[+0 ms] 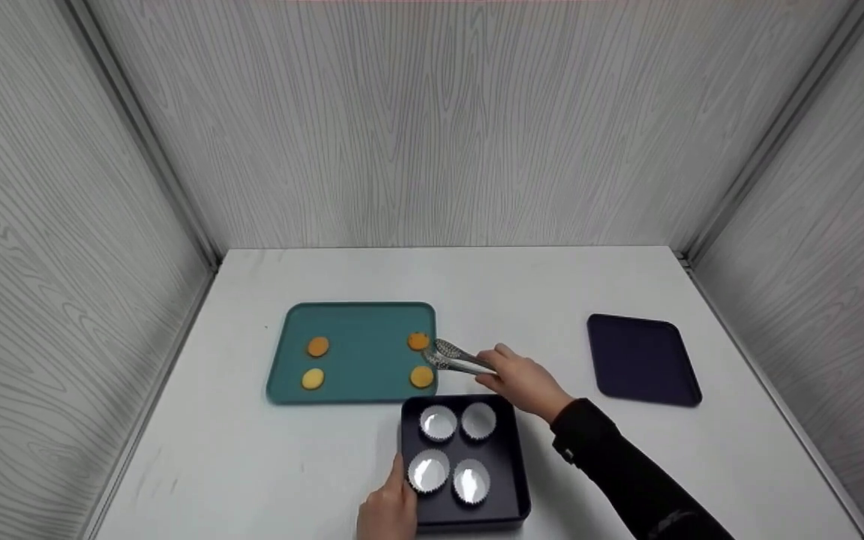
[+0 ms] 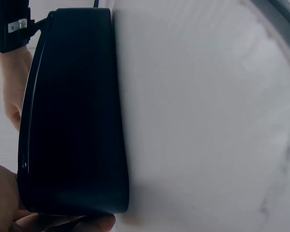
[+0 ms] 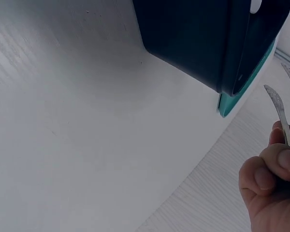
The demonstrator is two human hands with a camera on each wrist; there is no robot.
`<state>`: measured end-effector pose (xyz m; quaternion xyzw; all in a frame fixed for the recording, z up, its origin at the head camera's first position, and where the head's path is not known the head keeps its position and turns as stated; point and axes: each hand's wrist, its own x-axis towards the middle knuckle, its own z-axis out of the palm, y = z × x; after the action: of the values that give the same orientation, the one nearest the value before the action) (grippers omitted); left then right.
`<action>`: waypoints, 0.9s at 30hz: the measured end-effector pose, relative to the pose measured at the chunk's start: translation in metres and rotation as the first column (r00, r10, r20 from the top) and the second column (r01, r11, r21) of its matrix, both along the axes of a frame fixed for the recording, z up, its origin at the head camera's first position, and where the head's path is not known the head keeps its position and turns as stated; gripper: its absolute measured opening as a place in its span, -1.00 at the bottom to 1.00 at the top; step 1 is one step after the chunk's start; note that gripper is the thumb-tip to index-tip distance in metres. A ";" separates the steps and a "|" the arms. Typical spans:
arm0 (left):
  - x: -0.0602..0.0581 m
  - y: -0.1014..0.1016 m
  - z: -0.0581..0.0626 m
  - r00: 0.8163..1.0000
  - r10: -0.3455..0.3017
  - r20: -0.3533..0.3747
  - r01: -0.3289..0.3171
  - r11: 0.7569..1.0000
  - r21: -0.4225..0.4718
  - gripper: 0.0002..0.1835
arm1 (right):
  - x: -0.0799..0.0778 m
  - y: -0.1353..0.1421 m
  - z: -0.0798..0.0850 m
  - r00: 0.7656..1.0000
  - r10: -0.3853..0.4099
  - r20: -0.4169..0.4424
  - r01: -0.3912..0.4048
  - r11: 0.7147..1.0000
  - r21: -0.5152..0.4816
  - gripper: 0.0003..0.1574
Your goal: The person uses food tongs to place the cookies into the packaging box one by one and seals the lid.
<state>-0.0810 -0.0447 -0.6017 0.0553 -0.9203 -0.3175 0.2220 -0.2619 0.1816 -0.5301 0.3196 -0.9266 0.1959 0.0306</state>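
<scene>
My right hand (image 1: 526, 382) grips metal tongs (image 1: 469, 361). Their perforated ends stand apart at the right edge of a teal tray (image 1: 361, 322), with nothing visible between them. Just left of the tong ends lies an orange-brown cookie-like disc (image 1: 418, 341); a yellower disc (image 1: 422, 376) lies in front of it. With my left hand (image 1: 389, 502) I hold the left side of a dark square box (image 1: 503, 502). Several fluted white cups (image 1: 438, 423) stand inside it. The left wrist view shows fingers (image 2: 94, 223) against the box's outer wall.
On the tray's left part lie a brown disc (image 1: 318, 346) and a pale yellow disc (image 1: 313, 379). A flat dark purple tray (image 1: 646, 360) lies on the right of the white table (image 1: 252, 465). Grey wood-grain panels (image 1: 432, 135) enclose the back and both sides.
</scene>
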 end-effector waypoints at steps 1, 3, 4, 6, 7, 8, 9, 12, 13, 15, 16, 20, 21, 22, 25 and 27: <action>0.000 0.000 0.000 1.000 -0.002 0.002 0.002 1.000 0.001 -0.57 | 0.000 -0.001 -0.001 1.000 0.004 0.008 -0.004 1.000 0.007 -0.60; 0.000 -0.001 0.000 1.000 -0.005 0.000 0.005 1.000 0.005 -0.56 | -0.001 -0.004 -0.003 1.000 0.013 0.018 -0.014 1.000 0.021 -0.60; 0.000 -0.001 0.000 1.000 -0.005 -0.002 0.005 1.000 0.005 -0.56 | -0.001 -0.005 -0.004 1.000 0.017 0.023 -0.017 0.999 0.027 -0.60; 0.001 -0.001 0.000 1.000 -0.007 -0.006 0.007 1.000 0.001 -0.56 | -0.002 -0.006 -0.006 0.999 0.027 0.024 -0.028 0.999 0.034 -0.61; 0.001 -0.001 0.001 1.000 -0.012 -0.005 0.012 1.000 0.004 -0.55 | -0.002 -0.007 -0.006 0.999 0.034 0.025 -0.035 0.999 0.038 -0.60; 0.001 -0.001 0.001 1.000 -0.016 -0.003 0.016 1.000 0.005 -0.55 | -0.002 -0.008 -0.007 0.999 0.043 0.020 -0.043 0.998 0.040 -0.61; 0.001 -0.001 0.002 1.000 -0.021 0.000 0.021 1.000 0.006 -0.54 | -0.003 -0.008 -0.008 0.999 0.052 0.015 -0.052 0.998 0.041 -0.62; 0.001 -0.001 0.003 1.000 -0.027 0.014 0.027 0.999 0.017 -0.54 | -0.005 -0.010 -0.009 0.997 0.078 0.023 -0.079 0.996 0.045 -0.62; 0.001 -0.001 0.003 0.999 -0.027 0.022 0.027 0.999 0.023 -0.55 | -0.006 -0.011 -0.010 0.996 0.084 0.030 -0.086 0.995 0.048 -0.62; 0.001 -0.001 0.004 0.999 -0.016 0.034 0.015 0.999 0.030 -0.56 | -0.008 -0.013 -0.010 0.995 0.090 0.049 -0.092 0.994 0.053 -0.62; 0.000 -0.001 0.004 0.999 -0.012 0.043 0.010 0.999 0.031 -0.55 | -0.008 -0.014 -0.010 0.994 0.088 0.060 -0.092 0.994 0.058 -0.62; -0.001 -0.003 0.006 0.996 -0.018 0.089 0.013 0.999 0.052 -0.54 | -0.011 -0.018 -0.011 0.994 0.082 0.075 -0.088 0.993 0.078 -0.63; -0.001 -0.003 0.007 0.995 -0.024 0.100 0.018 0.998 0.059 -0.53 | -0.011 -0.019 -0.011 0.994 0.082 0.075 -0.088 0.993 0.080 -0.64; -0.002 -0.004 0.007 0.993 -0.029 0.111 0.022 0.998 0.064 -0.53 | -0.011 -0.021 -0.011 0.994 0.084 0.076 -0.090 0.993 0.079 -0.64; -0.003 -0.005 0.010 0.989 -0.045 0.138 0.034 0.996 0.080 -0.53 | -0.010 -0.025 -0.011 0.992 0.091 0.082 -0.098 0.992 0.083 -0.64; -0.005 -0.006 0.012 0.986 -0.055 0.155 0.041 0.995 0.093 -0.54 | -0.010 -0.027 -0.010 0.992 0.097 0.082 -0.104 0.991 0.087 -0.64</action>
<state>-0.0859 -0.0510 -0.5899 0.0680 -0.9208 -0.3583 0.1382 -0.2718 0.1542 -0.5400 0.3590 -0.9178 0.1669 -0.0298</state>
